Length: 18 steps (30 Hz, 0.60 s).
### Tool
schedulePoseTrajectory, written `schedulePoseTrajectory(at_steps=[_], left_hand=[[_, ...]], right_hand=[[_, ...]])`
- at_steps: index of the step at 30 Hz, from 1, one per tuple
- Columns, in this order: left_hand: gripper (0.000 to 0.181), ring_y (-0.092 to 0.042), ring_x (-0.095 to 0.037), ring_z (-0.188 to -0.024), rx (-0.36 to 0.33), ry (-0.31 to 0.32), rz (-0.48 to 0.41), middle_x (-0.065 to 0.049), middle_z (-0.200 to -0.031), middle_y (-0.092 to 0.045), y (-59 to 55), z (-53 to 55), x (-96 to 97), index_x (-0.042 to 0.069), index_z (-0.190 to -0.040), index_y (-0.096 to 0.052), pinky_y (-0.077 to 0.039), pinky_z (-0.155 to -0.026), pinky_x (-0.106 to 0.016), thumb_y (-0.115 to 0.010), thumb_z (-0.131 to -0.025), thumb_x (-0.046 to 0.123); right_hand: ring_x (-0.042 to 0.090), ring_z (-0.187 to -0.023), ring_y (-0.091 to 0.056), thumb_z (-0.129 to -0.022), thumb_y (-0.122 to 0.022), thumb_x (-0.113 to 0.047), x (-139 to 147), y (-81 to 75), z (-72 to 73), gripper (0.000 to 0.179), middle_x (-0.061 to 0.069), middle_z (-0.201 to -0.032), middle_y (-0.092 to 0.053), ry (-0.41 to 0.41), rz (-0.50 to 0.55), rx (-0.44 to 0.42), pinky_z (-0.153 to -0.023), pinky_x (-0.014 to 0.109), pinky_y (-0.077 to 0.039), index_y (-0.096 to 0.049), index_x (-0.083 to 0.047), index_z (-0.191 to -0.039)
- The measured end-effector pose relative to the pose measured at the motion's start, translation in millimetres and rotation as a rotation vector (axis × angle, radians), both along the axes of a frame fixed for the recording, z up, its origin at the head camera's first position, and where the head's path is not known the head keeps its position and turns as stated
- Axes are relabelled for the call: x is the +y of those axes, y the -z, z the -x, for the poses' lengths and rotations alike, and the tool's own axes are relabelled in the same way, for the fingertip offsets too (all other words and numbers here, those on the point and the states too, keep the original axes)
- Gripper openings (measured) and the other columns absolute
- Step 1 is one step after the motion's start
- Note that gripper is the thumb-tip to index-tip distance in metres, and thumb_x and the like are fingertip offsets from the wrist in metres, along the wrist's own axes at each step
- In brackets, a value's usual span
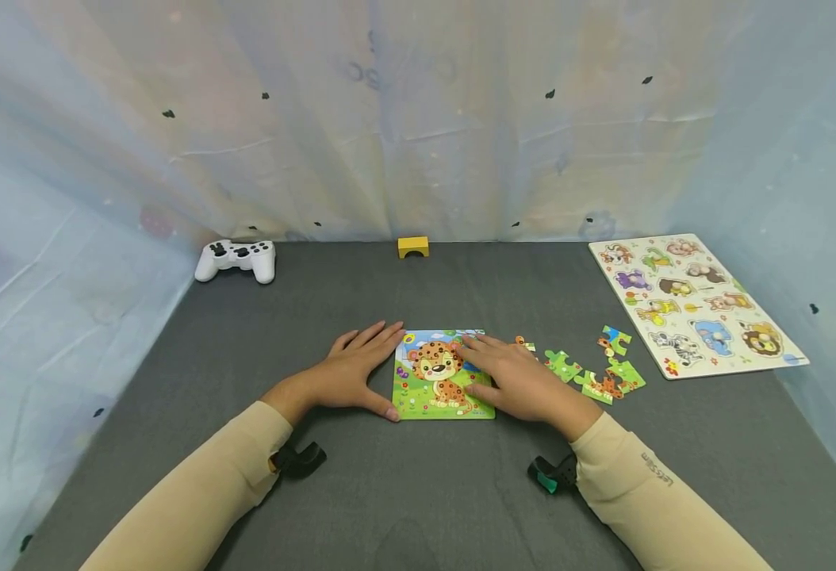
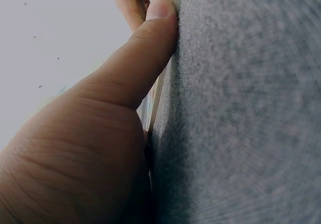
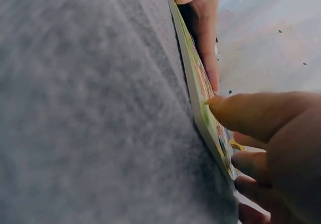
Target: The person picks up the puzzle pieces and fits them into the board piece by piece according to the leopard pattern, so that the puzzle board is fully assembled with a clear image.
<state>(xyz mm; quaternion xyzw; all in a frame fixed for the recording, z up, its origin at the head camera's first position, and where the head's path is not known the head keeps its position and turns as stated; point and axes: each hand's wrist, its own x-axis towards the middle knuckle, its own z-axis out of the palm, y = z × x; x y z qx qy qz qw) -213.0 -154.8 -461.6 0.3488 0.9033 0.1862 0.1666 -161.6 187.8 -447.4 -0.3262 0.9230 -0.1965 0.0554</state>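
A square leopard jigsaw puzzle (image 1: pixel 425 404) lies flat on the dark table in the middle of the head view. My left hand (image 1: pixel 357 369) is beside it, thumb and fingertips spread along its left edge. Over the puzzle's right side, my right hand (image 1: pixel 516 378) rests with fingers extended and hides part of the picture. In the right wrist view the right thumb (image 3: pixel 241 112) touches the puzzle's face near its front edge. The left thumb (image 2: pixel 145 48) reaches the puzzle's edge in the left wrist view. Several loose jigsaw pieces (image 1: pixel 562 365) lie right of my right hand.
A white game controller (image 1: pixel 236 258) sits at the back left of the grey table (image 1: pixel 404 492). At the back middle stands a yellow arch block (image 1: pixel 413 244). An animal peg board (image 1: pixel 696 305) lies at the right edge, with a draped sheet behind.
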Motion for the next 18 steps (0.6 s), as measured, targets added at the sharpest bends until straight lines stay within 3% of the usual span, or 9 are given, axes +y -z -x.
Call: schedulePoseTrajectory(at_steps=[11,18], left_hand=[[0.138,0.003,-0.026,-0.166,0.003,0.004,-0.013,0.003,-0.182,-0.002,-1.1,-1.1,0.0,0.018,-0.178,-0.009,0.000,-0.124,-0.066,-0.081,-0.079,0.082],[0.137,0.003,-0.026,-0.166,0.012,0.008,-0.004,0.002,-0.182,-0.002,-0.6,-0.1,0.5,0.018,-0.178,-0.009,-0.001,-0.125,-0.065,-0.080,-0.079,0.082]], right_hand=[[0.037,-0.156,-0.038,-0.109,-0.072,-0.032,16.5,-1.6,-8.8,0.070,0.015,-0.169,-0.043,0.061,0.229,-0.087,-0.121,0.061,-0.033,-0.044,-0.005,-0.167],[0.034,-0.140,-0.057,-0.111,-0.070,-0.028,35.0,0.0,-11.5,0.064,0.014,-0.160,-0.054,0.144,0.470,-0.138,-0.102,0.059,-0.053,-0.045,-0.008,-0.166]])
